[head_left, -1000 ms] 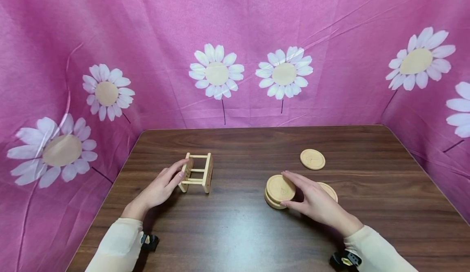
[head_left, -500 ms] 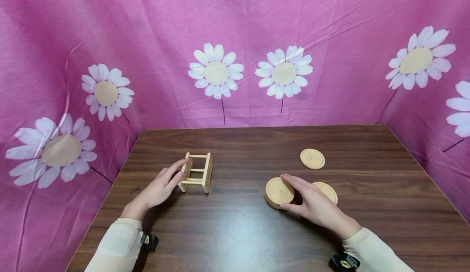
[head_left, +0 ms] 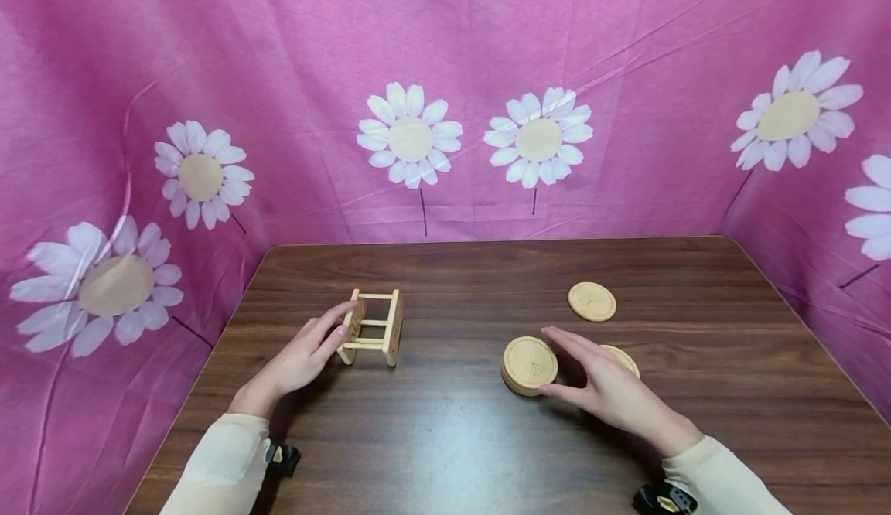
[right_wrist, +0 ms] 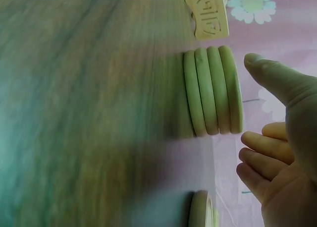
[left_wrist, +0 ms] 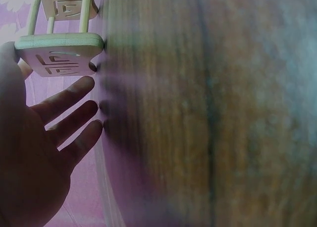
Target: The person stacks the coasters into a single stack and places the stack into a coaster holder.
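Observation:
A small light wooden coaster rack (head_left: 376, 328), with two side panels joined by rods, stands on the left of the table. My left hand (head_left: 306, 352) touches its left panel with thumb and index finger, while the other fingers are spread below the panel (left_wrist: 64, 58) in the left wrist view. Right of the middle, several round wooden coasters (head_left: 530, 362) lie in a neat stack. My right hand (head_left: 605, 383) is just right of the stack, thumb and fingers spread. In the right wrist view a gap shows between the thumb (right_wrist: 272, 73) and the stacked coasters (right_wrist: 213, 90).
One loose coaster (head_left: 592, 301) lies flat behind the stack to the right. Another coaster (head_left: 622, 359) is partly hidden behind my right hand. The brown wooden table (head_left: 431, 438) meets a pink flowered cloth (head_left: 473, 51) at its back and sides.
The top coaster, held above and offset from the stack earlier, now sits evenly on it. My right hand has loosened from it and shifted slightly right. The left hand has kept still.

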Demonstrator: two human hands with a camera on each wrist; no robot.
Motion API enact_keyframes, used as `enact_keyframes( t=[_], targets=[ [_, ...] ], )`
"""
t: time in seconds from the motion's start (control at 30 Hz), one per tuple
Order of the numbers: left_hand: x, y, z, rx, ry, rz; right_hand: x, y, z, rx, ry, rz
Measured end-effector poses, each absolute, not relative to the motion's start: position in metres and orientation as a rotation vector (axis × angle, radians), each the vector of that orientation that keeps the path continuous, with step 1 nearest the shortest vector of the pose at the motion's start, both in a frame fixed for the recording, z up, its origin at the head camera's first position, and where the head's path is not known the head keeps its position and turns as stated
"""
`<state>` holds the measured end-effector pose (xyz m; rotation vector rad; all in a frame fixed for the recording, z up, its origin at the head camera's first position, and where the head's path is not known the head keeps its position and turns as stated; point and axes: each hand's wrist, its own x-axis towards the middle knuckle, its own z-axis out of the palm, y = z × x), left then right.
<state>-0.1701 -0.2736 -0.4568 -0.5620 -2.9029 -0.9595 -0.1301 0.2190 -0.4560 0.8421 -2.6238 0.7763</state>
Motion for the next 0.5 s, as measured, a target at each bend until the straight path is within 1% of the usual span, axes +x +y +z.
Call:
enact_keyframes(
  t=[0.23, 0.5],
  targets=[
    [-0.171, -0.274, -0.457, -0.568, -2.901, -0.944, -0.127, 0.234, -0.456, 0.893, -2.542, 0.812],
    [-0.172, -0.273, -0.457, -0.592, -2.887, -0.961, -0.123, 0.248, -0.457, 0.826, -2.548, 0.839]
  ],
)
